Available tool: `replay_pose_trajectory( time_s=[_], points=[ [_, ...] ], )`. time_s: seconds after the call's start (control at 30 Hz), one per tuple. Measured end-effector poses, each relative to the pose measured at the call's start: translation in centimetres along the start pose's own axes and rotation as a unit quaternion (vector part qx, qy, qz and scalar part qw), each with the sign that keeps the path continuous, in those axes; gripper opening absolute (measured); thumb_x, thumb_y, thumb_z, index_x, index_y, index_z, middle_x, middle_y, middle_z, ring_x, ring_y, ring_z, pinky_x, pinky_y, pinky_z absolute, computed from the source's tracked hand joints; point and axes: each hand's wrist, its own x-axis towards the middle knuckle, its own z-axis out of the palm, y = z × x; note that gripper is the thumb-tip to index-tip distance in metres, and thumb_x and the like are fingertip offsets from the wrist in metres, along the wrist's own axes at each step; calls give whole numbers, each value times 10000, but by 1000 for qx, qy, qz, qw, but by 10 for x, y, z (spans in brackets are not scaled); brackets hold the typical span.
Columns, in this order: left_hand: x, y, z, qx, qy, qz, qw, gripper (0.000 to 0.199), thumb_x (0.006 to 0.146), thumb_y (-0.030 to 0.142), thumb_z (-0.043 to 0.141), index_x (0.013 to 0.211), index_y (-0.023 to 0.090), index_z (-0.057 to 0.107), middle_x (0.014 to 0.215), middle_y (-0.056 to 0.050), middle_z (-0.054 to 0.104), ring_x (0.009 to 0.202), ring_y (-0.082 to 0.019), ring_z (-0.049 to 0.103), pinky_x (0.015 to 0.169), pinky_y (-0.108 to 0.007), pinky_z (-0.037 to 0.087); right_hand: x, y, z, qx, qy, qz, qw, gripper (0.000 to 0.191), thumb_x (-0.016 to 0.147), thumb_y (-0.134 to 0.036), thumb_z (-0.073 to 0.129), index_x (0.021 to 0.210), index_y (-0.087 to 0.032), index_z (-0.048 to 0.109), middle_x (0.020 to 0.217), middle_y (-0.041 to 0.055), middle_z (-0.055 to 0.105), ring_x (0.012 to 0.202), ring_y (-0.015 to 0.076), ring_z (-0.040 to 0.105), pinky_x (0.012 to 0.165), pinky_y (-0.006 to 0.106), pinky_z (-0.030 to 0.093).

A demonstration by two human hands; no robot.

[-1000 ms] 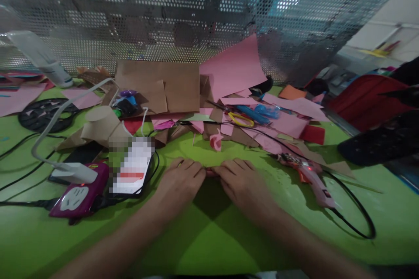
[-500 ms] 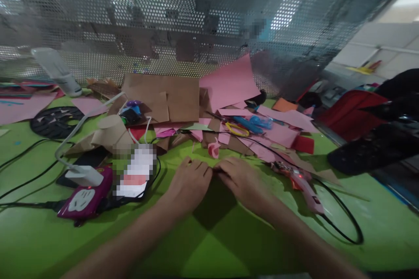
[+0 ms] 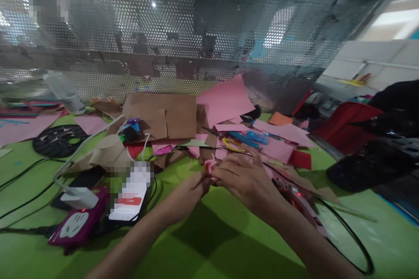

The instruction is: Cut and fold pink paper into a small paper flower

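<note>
A small curled piece of pink paper (image 3: 210, 165) stands just beyond my fingertips at mid-table. My left hand (image 3: 194, 187) is closed in a pinch at its lower left side; what lies inside the pinch is hidden. My right hand (image 3: 240, 178) reaches in from the right, with thumb and forefinger closed at the edge of the pink paper and the other fingers bent over above it. The fingertips of both hands nearly meet. Behind my right hand lie yellow-handled scissors (image 3: 233, 144), partly covered by its fingers.
Pink and brown paper scraps surround a brown paper bag (image 3: 157, 115) at the back. On the left are a phone (image 3: 129, 200), a purple power socket (image 3: 77, 224) and a black spool (image 3: 54, 139). A pink corded tool (image 3: 303, 205) lies right, partly behind my forearm.
My view has tilted up, so the table sits lower. Both hands have moved forward to the curled pink paper, and the right hand now reaches over beside it.
</note>
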Motion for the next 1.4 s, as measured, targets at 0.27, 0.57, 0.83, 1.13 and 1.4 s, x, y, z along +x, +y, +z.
replay_pose_trajectory(
  time_s=[0.27,0.57,0.83,1.13,1.4],
  points=[
    [-4,1,2,419,-46,-21,906,236,968,197,364,868,177,577,736,-53,670,670,-215,631,600,-311,409,-10,3,28,62,-48,8,997,244,986,-290,470,848,-184,640,759,22,592,769,178,505,806,346,359],
    [-11,-9,9,466,-36,48,883,224,779,20,477,908,179,569,786,-49,674,732,-222,634,670,-345,428,-12,2,31,151,-82,45,984,250,979,-298,494,809,-192,643,760,9,633,753,171,526,777,332,368],
    [-13,-19,17,476,-2,146,867,249,845,57,463,1056,169,533,818,-43,640,754,-222,600,687,-364,404,-21,9,32,291,-149,130,936,277,986,-279,475,780,-196,641,749,-8,673,687,156,582,600,262,400],
    [-2,-3,8,440,-87,-78,891,184,838,102,460,958,174,579,802,-73,703,743,-256,657,670,-357,434,-17,-2,31,62,-49,56,995,159,892,-242,627,1050,-237,641,942,32,702,939,232,587,910,436,346],
    [-12,-3,9,423,-95,-72,898,269,943,184,322,932,184,591,779,-75,688,743,-255,638,684,-363,448,-22,-1,35,62,4,-15,998,144,936,-152,516,957,-222,640,747,-4,672,776,182,589,979,456,277]
  ],
)
